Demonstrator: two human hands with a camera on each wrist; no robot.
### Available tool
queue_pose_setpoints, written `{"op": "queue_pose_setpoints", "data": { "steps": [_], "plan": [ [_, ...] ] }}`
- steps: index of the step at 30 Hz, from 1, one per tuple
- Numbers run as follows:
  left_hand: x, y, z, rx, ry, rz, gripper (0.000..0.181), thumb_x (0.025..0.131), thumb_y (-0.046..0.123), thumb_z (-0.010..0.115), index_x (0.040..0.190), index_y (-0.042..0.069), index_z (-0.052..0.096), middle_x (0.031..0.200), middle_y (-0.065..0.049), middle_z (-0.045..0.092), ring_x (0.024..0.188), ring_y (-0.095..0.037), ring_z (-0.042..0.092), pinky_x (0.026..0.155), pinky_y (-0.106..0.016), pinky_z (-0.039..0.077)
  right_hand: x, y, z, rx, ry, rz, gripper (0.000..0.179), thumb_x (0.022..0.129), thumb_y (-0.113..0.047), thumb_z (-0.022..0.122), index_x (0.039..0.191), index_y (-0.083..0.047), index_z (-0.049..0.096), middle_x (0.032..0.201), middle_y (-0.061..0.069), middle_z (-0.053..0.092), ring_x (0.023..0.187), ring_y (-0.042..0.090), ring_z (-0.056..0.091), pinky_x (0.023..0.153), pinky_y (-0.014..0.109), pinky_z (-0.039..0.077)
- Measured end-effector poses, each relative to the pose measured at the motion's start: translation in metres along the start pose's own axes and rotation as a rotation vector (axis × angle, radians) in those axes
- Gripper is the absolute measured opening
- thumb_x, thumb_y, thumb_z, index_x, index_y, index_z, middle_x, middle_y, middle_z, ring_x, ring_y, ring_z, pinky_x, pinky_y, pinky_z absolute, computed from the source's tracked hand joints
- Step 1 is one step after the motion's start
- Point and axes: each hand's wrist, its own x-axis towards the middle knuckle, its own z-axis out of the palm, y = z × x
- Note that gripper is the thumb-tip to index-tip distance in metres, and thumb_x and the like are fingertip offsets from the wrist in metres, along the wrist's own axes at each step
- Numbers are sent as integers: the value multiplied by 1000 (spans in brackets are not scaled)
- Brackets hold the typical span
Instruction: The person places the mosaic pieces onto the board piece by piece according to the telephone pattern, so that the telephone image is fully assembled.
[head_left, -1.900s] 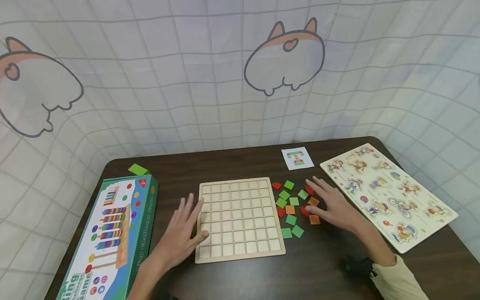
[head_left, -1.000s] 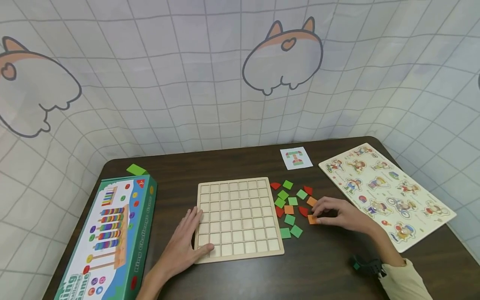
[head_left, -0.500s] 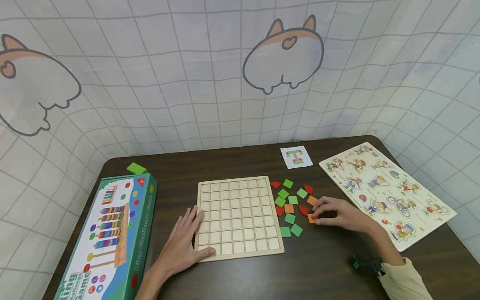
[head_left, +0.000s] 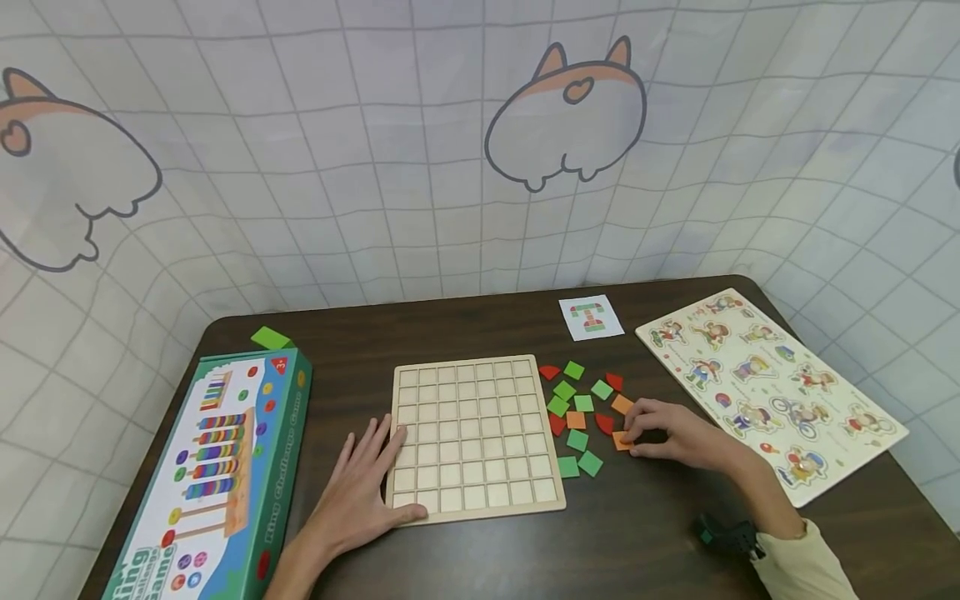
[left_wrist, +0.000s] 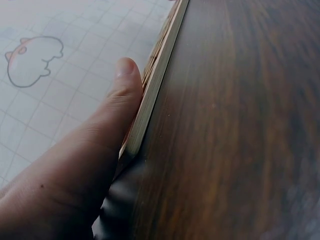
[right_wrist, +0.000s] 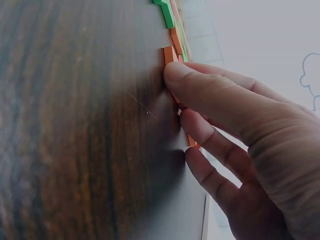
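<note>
A wooden grid board (head_left: 471,433) of small square cells lies mid-table. My left hand (head_left: 360,483) rests along its left edge, fingers extended, with the thumb on the near left corner. In the left wrist view the thumb (left_wrist: 120,95) lies against the board's rim (left_wrist: 155,90). To the board's right, my right hand (head_left: 675,433) pinches an orange square tile (head_left: 620,441) between thumb and fingers, low at the tabletop. The right wrist view shows the thumb on the near side of this orange tile (right_wrist: 170,54). Green, red and orange tiles lie loosely around it.
A card with a T-shaped pattern (head_left: 592,317) lies behind the tiles. A picture puzzle board (head_left: 772,392) is at the right. At the left stands a ring game box (head_left: 217,475), a green block (head_left: 271,337) behind it. A tiled-pattern curtain (head_left: 420,150) hangs behind the table.
My left hand has settled onto the board's left edge and near corner. My right hand has come down from over the tiles and taken hold of the nearest orange tile.
</note>
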Motion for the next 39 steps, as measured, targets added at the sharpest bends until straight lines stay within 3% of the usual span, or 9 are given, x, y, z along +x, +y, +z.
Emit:
{"op": "queue_pose_setpoints", "data": {
  "steps": [10,39],
  "plan": [
    [-1,-2,1,24,-16,-12,112,69,80,62,156,21,22,165,-5,15,152,-32,15,119,-58,8,1,1,0,-8,18,-38,13,84,-15,74,92,-24,72,98,-6,61,89,2,57,73,23,53],
    [-2,-1,1,48,-4,-23,111,69,82,59,156,23,23,164,-4,16,152,-30,16,119,-59,9,1,2,1,19,5,-10,11,87,-18,73,92,-27,71,98,-8,61,88,1,56,74,24,53]
  ]
}}
